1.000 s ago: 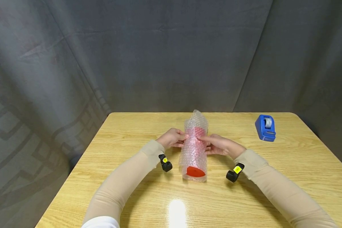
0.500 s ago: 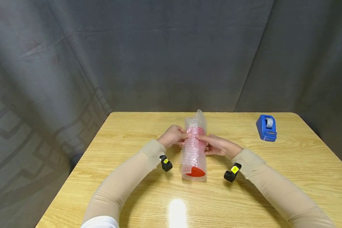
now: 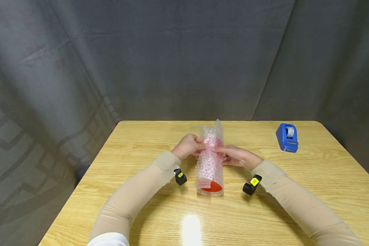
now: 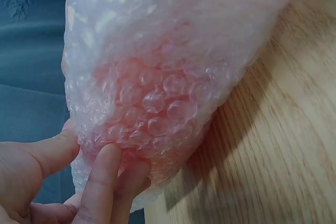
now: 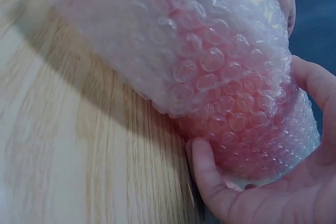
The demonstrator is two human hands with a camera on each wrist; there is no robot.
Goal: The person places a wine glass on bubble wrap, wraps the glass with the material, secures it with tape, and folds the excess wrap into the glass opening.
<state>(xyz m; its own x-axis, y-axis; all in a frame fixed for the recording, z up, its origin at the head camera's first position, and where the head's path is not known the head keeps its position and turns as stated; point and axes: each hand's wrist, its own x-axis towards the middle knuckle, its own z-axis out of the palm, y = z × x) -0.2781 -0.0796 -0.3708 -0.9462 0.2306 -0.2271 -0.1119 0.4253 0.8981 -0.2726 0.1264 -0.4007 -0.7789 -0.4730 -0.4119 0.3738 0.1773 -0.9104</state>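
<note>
A roll of clear bubble wrap (image 3: 209, 167) lies lengthwise on the table, wound around a red round-ended object (image 3: 216, 186). The object's red end shows at the near opening, though its kind is hidden by the wrap. From the left side, my left hand (image 3: 187, 146) grips the roll, thumb on top and fingers (image 4: 100, 182) against its flank. My right hand (image 3: 237, 156) holds the opposite side, its thumb on top close to the left thumb and its fingers (image 5: 207, 171) low by the tabletop. Loose wrap sticks up at the far end.
A blue tape dispenser (image 3: 287, 138) with a roll of clear tape stands at the back right of the wooden table (image 3: 135, 143). A grey curtain (image 3: 184, 68) hangs behind the table and along its sides.
The left hand has shifted slightly right over the roll. The wrap's edge at the near end has moved right and covers more of the red end. The right hand has barely moved.
</note>
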